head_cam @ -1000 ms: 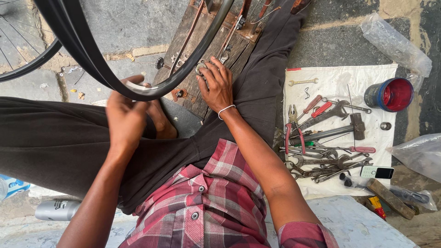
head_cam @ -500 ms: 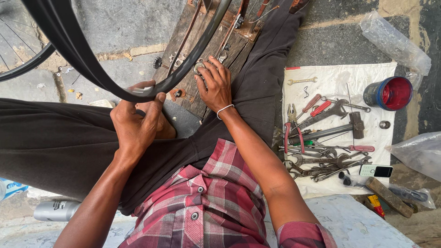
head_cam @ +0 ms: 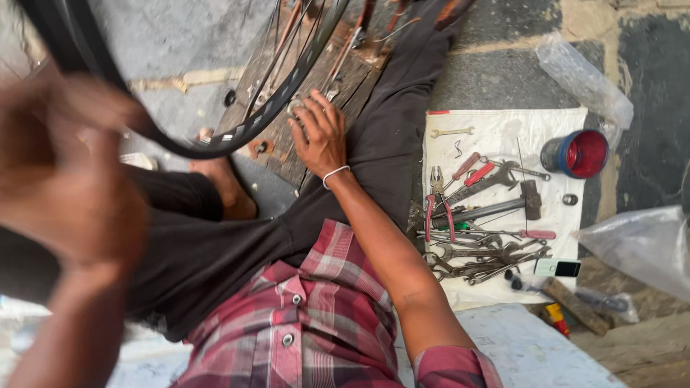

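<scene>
Wheel rim (head_cam: 267,115) seemingly against fingertips (head_cam: 300,109)

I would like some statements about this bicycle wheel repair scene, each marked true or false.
1. The right hand rests on the wooden board beside the wheel rim. True.
2. The tools lie on a white cloth. True.
3. The red-lined tin stands among the tools in the middle of the cloth. False: it stands at the cloth's far corner, apart from them.
4. The left hand is sharp and flat on the ground. False: it is raised, close to the camera and blurred.
5. The person wears a blue plain shirt. False: the shirt is red checked.
</scene>
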